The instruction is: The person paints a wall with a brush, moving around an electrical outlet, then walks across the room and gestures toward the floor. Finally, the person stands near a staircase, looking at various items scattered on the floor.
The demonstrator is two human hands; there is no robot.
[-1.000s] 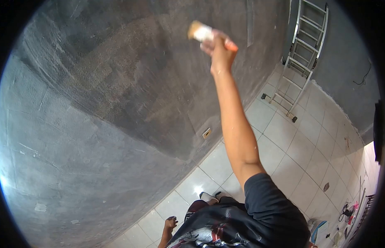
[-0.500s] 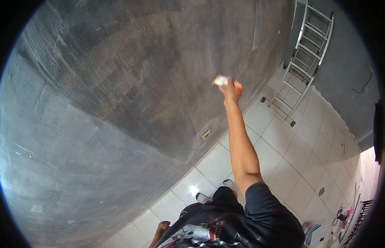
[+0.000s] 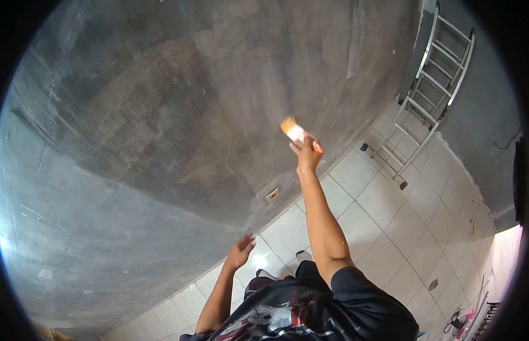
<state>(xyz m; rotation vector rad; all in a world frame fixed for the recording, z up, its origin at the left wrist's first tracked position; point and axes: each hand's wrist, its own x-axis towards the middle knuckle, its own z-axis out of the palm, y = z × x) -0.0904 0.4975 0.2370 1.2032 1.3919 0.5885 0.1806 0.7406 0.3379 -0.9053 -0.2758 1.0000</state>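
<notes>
A paintbrush with tan bristles, a pale ferrule and a bit of orange on its handle is gripped in my right hand. Its bristles point up and left, over the dark grey wall. My left hand hangs lower down, near the foot of the wall, fingers apart and nothing in them. The upper wall is darker and brownish in patches; the lower left part is a lighter grey.
An aluminium ladder leans at the upper right against another grey wall. White floor tiles run along the wall base. A wall outlet box sits low on the wall. Several small items and cables lie at the lower right.
My right hand and the paintbrush have shifted slightly down and left, with the bristles now turned upward. My left hand has risen from beside my body and extended forward.
</notes>
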